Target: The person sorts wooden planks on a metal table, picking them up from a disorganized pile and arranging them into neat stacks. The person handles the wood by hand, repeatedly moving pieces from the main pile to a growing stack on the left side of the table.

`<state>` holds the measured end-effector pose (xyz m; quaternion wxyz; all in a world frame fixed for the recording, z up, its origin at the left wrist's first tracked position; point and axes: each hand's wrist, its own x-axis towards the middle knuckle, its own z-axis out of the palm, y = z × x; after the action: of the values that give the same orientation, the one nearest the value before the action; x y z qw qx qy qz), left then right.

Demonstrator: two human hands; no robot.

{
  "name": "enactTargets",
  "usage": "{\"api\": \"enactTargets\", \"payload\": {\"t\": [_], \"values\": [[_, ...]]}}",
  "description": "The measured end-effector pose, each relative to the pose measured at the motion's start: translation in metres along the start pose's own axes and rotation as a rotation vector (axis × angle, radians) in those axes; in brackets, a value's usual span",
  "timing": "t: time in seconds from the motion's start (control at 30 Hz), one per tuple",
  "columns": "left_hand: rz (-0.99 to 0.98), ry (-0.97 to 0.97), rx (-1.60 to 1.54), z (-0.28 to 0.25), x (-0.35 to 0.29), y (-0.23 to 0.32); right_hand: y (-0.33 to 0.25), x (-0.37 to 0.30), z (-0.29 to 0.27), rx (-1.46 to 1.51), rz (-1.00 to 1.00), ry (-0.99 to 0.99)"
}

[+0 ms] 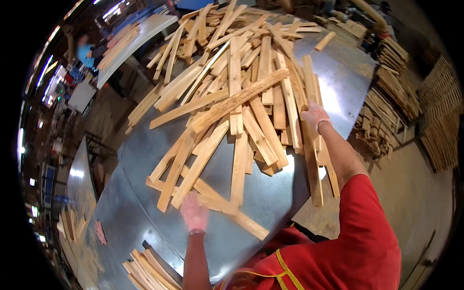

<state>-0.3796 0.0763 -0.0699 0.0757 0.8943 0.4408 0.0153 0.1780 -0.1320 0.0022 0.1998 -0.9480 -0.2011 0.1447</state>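
Observation:
A large heap of loose wooden slats [235,82] lies crisscrossed over a metal-topped table. My right hand [316,115], in a pale pink knit glove, is closed at the heap's right side around a long slat [311,164], which points toward me past the table edge. My left hand [194,212], also gloved, is at the near end of the heap. It is beside the lower end of a slanting slat [202,163] and next to a slat lying crosswise [246,224]. Its fingers are blurred, so their grip cannot be made out.
A neat bundle of slats [147,270] sits at the table's near left, with a spare pink glove [100,232] beyond it. Stacked wood [369,130] stands on the floor to the right. Another table [140,41] holds slats at far left, where a person [85,52] stands.

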Motion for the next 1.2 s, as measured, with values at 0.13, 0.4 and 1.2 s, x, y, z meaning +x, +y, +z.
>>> {"api": "enactTargets", "payload": {"t": [0.13, 0.4, 1.2], "values": [[0.122, 0.199, 0.051, -0.024, 0.078, 0.072, -0.002, 0.066, 0.003, -0.030, 0.115, 0.004], [0.147, 0.203, 0.274, -0.075, 0.257, 0.149, 0.010, 0.048, -0.020, 1.331, 0.023, -0.480], [0.191, -0.526, -0.395, -0.056, -0.134, 0.152, -0.023, -0.321, 0.148, 0.819, 0.120, -0.732]]}}
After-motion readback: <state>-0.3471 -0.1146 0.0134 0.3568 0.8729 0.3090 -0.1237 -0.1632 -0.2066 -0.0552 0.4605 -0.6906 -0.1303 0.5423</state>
